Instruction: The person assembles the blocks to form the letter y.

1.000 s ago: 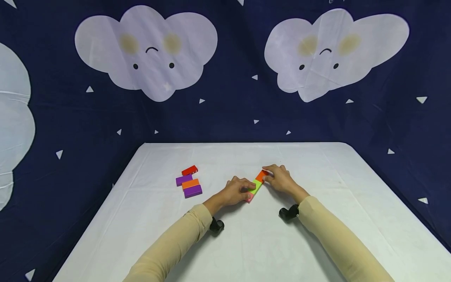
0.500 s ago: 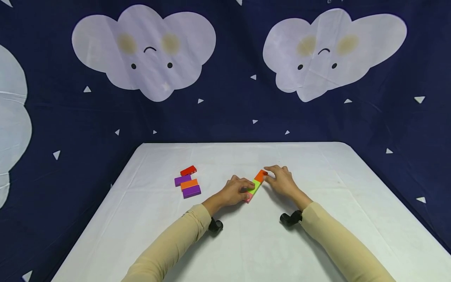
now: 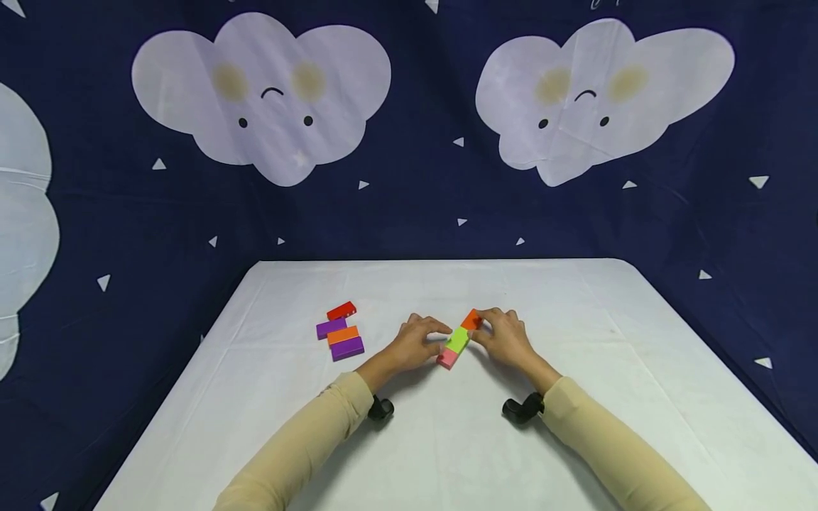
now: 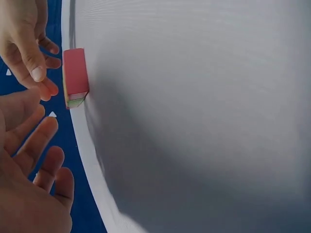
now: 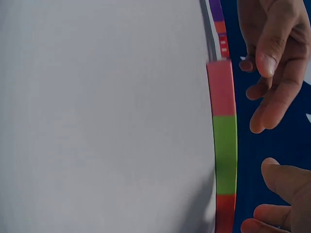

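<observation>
While I watch through the head view, I log these on the white worktop [image 3: 447,454].
- Row [image 3: 456,342], three pieces end to end, slanting away from the person: pink block [image 3: 448,358] at the near end, green block [image 3: 457,339] in the middle, orange block [image 3: 470,321] at the far end.
- Cluster [image 3: 345,336] to the left, apart from the row: red block [image 3: 341,310], upper purple block [image 3: 331,327], loose orange block [image 3: 344,336], lower purple block [image 3: 348,348].
- Left hand [image 3: 412,344]: beside the row, fingers parted, holding nothing.
- Right hand [image 3: 505,339]: thumb and forefinger spread at the orange end; contact I cannot confirm.

Left wrist view: pink block foremost, a green edge behind it; both hands loose, fingers spread.

Right wrist view: pink, green, orange in one unbroken line; a gap shows between the fingers and the row, no grip visible. I judge the row of three formed and perhaps being trued up; the cluster's four remain unadded, if they belong to it.
</observation>
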### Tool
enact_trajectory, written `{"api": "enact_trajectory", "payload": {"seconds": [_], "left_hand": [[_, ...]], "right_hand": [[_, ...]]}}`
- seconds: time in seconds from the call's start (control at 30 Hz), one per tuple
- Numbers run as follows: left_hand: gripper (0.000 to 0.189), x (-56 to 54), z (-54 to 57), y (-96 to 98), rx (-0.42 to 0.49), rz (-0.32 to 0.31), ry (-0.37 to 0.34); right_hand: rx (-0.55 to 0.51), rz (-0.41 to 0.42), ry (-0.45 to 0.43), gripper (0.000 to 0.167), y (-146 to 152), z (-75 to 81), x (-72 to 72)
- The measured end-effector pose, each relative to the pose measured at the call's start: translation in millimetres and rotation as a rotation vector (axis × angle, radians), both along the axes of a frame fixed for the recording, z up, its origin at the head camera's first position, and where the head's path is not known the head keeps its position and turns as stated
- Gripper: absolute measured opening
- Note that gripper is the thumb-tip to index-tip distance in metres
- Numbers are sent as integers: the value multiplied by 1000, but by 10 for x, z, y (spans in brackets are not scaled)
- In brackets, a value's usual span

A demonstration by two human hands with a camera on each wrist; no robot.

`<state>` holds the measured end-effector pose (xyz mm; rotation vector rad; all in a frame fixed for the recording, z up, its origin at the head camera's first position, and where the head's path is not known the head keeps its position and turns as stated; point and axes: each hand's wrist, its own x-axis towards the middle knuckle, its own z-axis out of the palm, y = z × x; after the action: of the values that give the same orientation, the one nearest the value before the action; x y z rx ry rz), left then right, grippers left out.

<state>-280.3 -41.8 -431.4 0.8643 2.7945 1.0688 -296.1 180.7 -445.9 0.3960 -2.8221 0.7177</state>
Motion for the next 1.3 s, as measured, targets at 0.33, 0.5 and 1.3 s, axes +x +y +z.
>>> {"api": "enact_trajectory", "payload": {"seconds": [0.33,0.5,1.3], "left_hand": [[31,53,51,-117,47,152,-11],[30,77,52,-203,92,203,-48],[32,164,176,-668,230,347,-64]], "right_hand": [[45,-6,-28,59,-119,10,100],[64,3,-47,60,-166,4,120],[89,23,-52,71,-209,-79,117]]}}
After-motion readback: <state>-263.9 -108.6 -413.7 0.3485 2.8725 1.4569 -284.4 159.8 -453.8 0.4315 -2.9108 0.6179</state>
